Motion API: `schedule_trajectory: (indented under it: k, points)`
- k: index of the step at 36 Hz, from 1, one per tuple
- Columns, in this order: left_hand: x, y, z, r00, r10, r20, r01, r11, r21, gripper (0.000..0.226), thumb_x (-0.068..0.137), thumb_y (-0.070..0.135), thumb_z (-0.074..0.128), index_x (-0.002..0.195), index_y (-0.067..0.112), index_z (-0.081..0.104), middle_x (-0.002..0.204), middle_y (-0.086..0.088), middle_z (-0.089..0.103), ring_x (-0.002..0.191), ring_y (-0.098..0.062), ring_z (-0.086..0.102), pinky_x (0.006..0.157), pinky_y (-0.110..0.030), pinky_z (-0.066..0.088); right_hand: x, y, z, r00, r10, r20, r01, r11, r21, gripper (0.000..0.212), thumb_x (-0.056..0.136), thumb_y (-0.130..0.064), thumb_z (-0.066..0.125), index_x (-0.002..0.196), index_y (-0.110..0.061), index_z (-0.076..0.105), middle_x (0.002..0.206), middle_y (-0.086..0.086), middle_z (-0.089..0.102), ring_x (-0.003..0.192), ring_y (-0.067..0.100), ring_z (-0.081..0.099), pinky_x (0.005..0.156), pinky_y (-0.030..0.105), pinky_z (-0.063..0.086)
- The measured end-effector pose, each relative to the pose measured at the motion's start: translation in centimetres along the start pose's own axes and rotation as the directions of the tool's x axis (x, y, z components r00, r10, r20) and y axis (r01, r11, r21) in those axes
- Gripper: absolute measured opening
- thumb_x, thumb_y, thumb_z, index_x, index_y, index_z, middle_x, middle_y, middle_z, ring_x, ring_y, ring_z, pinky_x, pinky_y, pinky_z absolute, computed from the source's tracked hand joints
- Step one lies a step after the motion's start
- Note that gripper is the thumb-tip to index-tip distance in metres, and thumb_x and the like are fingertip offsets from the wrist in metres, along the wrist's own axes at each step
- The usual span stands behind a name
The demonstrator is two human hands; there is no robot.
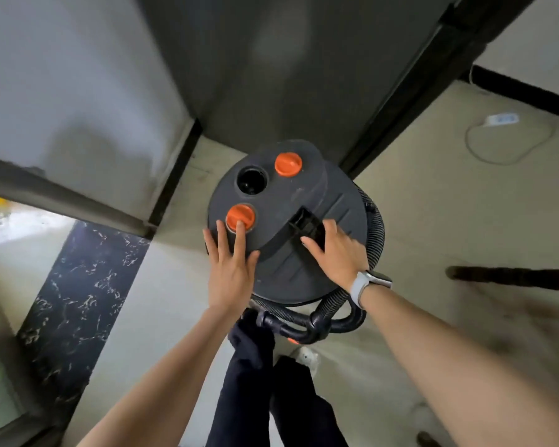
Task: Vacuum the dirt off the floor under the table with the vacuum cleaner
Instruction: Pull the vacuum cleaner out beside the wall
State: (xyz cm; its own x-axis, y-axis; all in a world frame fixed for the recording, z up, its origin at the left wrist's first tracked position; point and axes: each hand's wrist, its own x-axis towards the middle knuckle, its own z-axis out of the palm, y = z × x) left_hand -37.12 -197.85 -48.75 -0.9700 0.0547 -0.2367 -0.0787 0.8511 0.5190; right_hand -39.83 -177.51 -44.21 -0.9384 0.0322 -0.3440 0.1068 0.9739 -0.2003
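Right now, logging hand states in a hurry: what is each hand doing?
Left hand: open, fingers straight, one touching an orange knob.
Right hand: cannot tell; blurred, at the vacuum's handle.

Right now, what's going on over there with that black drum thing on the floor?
A person stands over a black canister vacuum cleaner on the floor. Their left hand lies flat on the lid, a straight finger on the nearer orange knob. The right hand rests at the black carry handle; its grip can't be made out. The ribbed hose is wrapped around the body, so no vacuuming is under way.
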Motion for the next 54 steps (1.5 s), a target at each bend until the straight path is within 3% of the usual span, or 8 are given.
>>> schedule_trajectory:
  k: [14,19,26,35,39,46,49,54]
  points:
    - [-7.2,7.0,6.4,0.947,0.302,0.112,-0.308,0.95,0.043,0.053,0.096,0.017,0.046,0.143,0.006,0.023,0.144,-0.043,0.022,0.131,-0.065,0.008,0.092,-0.072,0.031,-14.5,9.5,3.0,0.941,0.337,0.008,-0.331,0.919,0.212,0.055,0.094,-0.056,0.04,0.123,-0.01,0.045,0.105,0.006,0.065,0.091,0.03,0.065,0.065,0.034,0.044]
    - [-5.3,9.5,7.3,0.853,0.461,0.244,-0.495,0.864,0.096,0.061,0.094,0.019,0.057,0.143,0.003,0.025,0.143,-0.041,0.028,0.129,-0.066,0.012,0.096,-0.067,0.031,-16.6,11.8,3.6,0.885,0.465,0.007,-0.449,0.85,0.276,0.056,0.093,-0.056,0.041,0.121,-0.008,0.046,0.1,0.008,0.067,0.087,0.033,0.065,0.068,0.037,0.047]
    - [0.6,14.3,9.1,0.675,0.601,0.427,-0.703,0.7,0.127,0.056,0.095,0.033,0.03,0.141,0.002,0.022,0.144,-0.035,0.033,0.127,-0.068,0.02,0.103,-0.069,0.025,-15.9,14.2,3.1,0.776,0.631,-0.013,-0.576,0.716,0.395,0.054,0.093,-0.053,0.043,0.116,-0.005,0.047,0.094,0.013,0.067,0.086,0.038,0.064,0.066,0.039,0.045]
    - [8.6,21.4,11.2,0.504,0.717,0.482,-0.81,0.586,-0.024,0.06,0.094,0.017,0.051,0.147,0.0,0.026,0.155,-0.022,0.009,0.136,-0.05,-0.012,0.11,-0.058,0.009,-11.8,16.9,1.5,0.634,0.773,-0.023,-0.652,0.55,0.522,0.049,0.094,-0.051,0.044,0.111,-0.004,0.045,0.091,0.016,0.068,0.085,0.042,0.063,0.06,0.036,0.034]
    - [11.4,24.7,12.1,0.47,0.703,0.533,-0.807,0.588,-0.063,0.062,0.098,0.015,0.048,0.15,0.009,0.014,0.159,-0.016,-0.003,0.139,-0.037,-0.023,0.116,-0.047,0.005,-9.4,18.0,0.7,0.592,0.804,-0.057,-0.635,0.509,0.581,0.047,0.095,-0.05,0.042,0.109,-0.005,0.043,0.088,0.016,0.067,0.081,0.042,0.063,0.061,0.04,0.044]
    - [14.3,30.4,13.5,0.591,0.637,0.495,-0.639,0.744,-0.195,0.067,0.099,0.013,0.047,0.152,0.015,0.006,0.158,-0.014,-0.014,0.147,-0.028,-0.01,0.117,-0.031,0.006,-5.6,20.9,-0.8,0.5,0.862,-0.087,-0.594,0.414,0.689,0.048,0.095,-0.049,0.042,0.115,-0.005,0.044,0.093,0.015,0.067,0.085,0.041,0.062,0.068,0.042,0.047]
    - [14.9,32.7,14.2,0.696,0.533,0.482,-0.505,0.84,-0.199,0.073,0.099,0.02,0.047,0.152,0.013,-0.002,0.159,-0.011,-0.013,0.148,-0.024,0.003,0.112,-0.026,0.017,-3.9,22.7,-1.8,0.497,0.865,-0.062,-0.595,0.392,0.702,0.049,0.095,-0.05,0.04,0.115,-0.005,0.043,0.094,0.016,0.067,0.086,0.041,0.062,0.07,0.043,0.048]
    - [17.4,36.6,15.5,0.751,0.465,0.468,-0.447,0.881,-0.157,0.074,0.099,0.025,0.048,0.152,0.008,-0.001,0.16,-0.008,-0.009,0.147,-0.023,0.009,0.114,-0.029,0.016,-1.3,26.6,-3.8,0.519,0.854,-0.034,-0.588,0.385,0.712,0.046,0.096,-0.05,0.04,0.112,-0.007,0.041,0.094,0.013,0.064,0.086,0.04,0.061,0.064,0.038,0.041]
